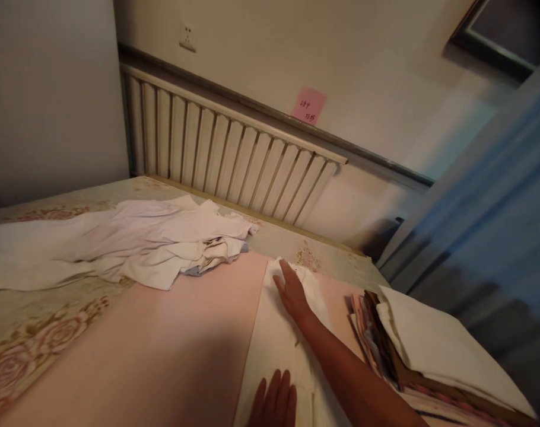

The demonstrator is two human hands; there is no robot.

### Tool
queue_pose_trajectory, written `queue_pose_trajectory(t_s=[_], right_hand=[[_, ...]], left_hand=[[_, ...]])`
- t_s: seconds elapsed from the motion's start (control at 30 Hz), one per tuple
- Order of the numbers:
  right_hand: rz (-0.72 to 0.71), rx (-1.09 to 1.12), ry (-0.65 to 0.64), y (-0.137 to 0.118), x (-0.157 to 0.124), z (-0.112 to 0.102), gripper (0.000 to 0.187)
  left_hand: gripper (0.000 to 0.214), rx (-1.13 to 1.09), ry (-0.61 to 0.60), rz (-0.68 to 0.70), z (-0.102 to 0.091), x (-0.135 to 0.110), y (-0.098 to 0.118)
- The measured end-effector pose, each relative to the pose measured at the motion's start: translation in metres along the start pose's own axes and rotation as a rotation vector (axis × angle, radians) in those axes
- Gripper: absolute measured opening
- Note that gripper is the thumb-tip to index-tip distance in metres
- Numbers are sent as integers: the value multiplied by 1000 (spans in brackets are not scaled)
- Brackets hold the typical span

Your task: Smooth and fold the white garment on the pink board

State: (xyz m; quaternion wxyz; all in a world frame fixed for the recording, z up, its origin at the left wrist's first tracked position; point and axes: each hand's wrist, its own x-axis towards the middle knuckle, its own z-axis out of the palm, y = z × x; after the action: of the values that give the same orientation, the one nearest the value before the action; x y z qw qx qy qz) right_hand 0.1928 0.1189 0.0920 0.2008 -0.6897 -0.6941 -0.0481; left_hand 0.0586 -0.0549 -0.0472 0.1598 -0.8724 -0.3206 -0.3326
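Observation:
A long white cloth [274, 344] lies folded lengthwise on a pink sheet [172, 350] spread over the bed. My right hand [292, 293] rests flat on the cloth's far end, fingers stretched out and together, holding nothing. My left hand [274, 403] presses flat on the near end of the same cloth at the bottom edge of the view, fingers extended. Both hands lie open on the fabric.
A heap of white and pale garments [132, 243] lies at the bed's far left. A stack of folded cloths [412, 350] with a white one on top sits at the right. A white radiator [225, 154] lines the wall, a blue curtain [496, 219] hangs at right.

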Motion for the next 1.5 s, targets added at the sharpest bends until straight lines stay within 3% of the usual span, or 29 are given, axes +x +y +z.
queue_pose_trajectory(t_s=[0.07,0.17,0.23,0.33,0.43,0.6,0.73,0.83,0.97,1.17,1.33,1.5], right_hand=[[-49,60,0,4,-44,-27,54],[-135,70,-73,11,-127,-54,53],[-198,80,-137,18,-183,-65,53],[-185,114,-218,32,-256,-72,55],[-110,145,-228,50,-308,-74,53],[-35,147,-108,70,-364,-85,56],[-71,99,-53,79,-395,-94,65],[-141,24,-12,85,-408,-88,69],[-197,-84,46,81,-413,-78,71],[-224,-157,3,70,-418,-85,72],[-217,-226,57,76,-424,-73,76],[-201,-278,91,76,-424,-64,78]], left_hand=[[42,-44,-30,30,-8,3,-4],[56,-150,-183,-59,-25,7,-5],[57,-192,-243,-81,-37,8,-5],[56,-187,-233,-52,-49,8,-6],[54,-154,-256,-62,-58,11,-6],[51,-149,-375,-92,-75,13,1],[50,-133,-405,-93,-87,1,10],[50,-96,-390,-82,-94,-13,18],[50,-54,-340,-64,-104,-33,32],[55,-124,-342,-17,-138,-56,44],[67,-171,-341,-49,-163,-75,16],[81,2,-432,-97,-174,-88,-21]])
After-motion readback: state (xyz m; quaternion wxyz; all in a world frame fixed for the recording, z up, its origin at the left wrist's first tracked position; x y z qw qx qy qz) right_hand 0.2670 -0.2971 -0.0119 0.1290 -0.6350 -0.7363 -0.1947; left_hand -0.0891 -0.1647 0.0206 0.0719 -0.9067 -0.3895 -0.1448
